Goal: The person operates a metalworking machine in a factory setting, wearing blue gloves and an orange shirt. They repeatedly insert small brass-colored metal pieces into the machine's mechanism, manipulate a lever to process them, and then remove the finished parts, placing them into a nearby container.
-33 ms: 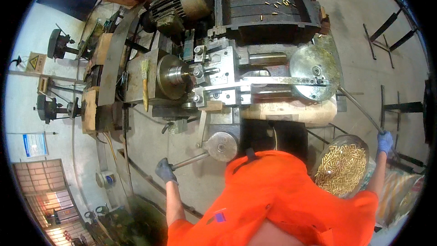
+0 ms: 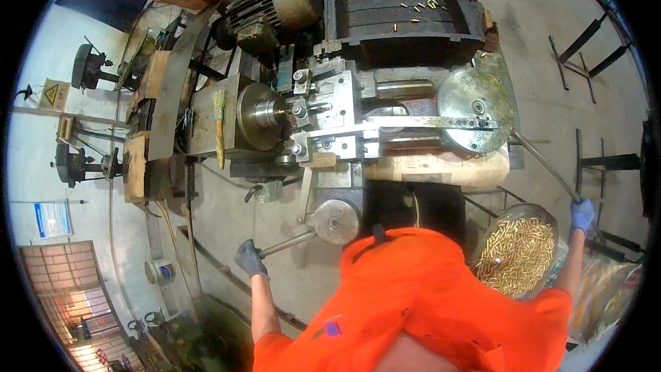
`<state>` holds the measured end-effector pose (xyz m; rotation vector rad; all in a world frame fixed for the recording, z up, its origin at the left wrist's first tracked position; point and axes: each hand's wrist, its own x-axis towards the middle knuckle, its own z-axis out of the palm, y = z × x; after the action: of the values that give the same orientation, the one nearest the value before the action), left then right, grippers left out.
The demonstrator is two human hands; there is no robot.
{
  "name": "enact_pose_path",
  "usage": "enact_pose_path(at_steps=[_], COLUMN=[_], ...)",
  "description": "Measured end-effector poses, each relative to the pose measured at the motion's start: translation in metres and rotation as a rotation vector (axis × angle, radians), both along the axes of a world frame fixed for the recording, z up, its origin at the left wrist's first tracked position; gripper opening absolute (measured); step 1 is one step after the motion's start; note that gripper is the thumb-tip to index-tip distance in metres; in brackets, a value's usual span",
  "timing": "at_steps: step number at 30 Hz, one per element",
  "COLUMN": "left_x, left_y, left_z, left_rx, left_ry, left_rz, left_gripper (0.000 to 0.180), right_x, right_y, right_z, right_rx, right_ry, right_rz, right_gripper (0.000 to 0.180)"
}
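Note:
My left hand (image 2: 250, 259), in a dark glove, is closed round the end of a metal lever (image 2: 289, 242) that joins a round steel hub (image 2: 336, 222). At the right, my right hand (image 2: 582, 216), in a blue glove, grips a longer lever (image 2: 547, 164) running down from a large round disc (image 2: 476, 110) on the lathe. Between them lies the steel tool slide (image 2: 337, 107), with clamped blocks facing the spindle chuck (image 2: 265, 116). A small brassy tip shows at the chuck's nose. A flat slotted bar (image 2: 420, 122) links the slide to the disc.
A round pan (image 2: 475, 256) of small brass pieces (image 2: 516, 255) stands near my right arm. Behind the slide is a dark tray (image 2: 413, 48) with a few brass pieces. A motor (image 2: 292, 7) sits at the back. A brush (image 2: 219, 131) lies on the headstock (image 2: 203, 120).

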<state>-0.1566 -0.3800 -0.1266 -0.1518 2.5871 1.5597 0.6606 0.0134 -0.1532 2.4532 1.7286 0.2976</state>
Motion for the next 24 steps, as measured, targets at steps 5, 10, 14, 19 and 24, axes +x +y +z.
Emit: enact_pose_path(at_steps=[5, 10, 14, 19, 24], left_x=[-0.006, 0.0, -0.001, 0.001, -0.002], left_y=[0.0, 0.003, -0.004, -0.013, -0.017], left_z=[-0.004, 0.001, -0.005, -0.01, -0.014], left_rx=[0.042, 0.017, 0.053, 0.082, 0.071], left_ry=[0.013, 0.053, 0.043, 0.022, 0.026], left_rz=[-0.01, -0.021, -0.014, 0.025, -0.002], left_gripper=[0.011, 0.01, 0.01, 0.009, 0.008], right_x=[0.018, 0.029, 0.014, 0.001, -0.01], right_y=[-0.007, -0.011, -0.013, -0.02, -0.022], right_z=[-0.012, -0.021, -0.013, -0.005, 0.002], right_rx=[0.013, 0.018, -0.024, -0.005, -0.034], right_ry=[0.034, 0.004, 0.019, 0.027, 0.025], right_rz=[0.018, 0.023, -0.032, -0.011, -0.044], right_gripper=[0.024, 0.028, 0.029, 0.028, 0.027])
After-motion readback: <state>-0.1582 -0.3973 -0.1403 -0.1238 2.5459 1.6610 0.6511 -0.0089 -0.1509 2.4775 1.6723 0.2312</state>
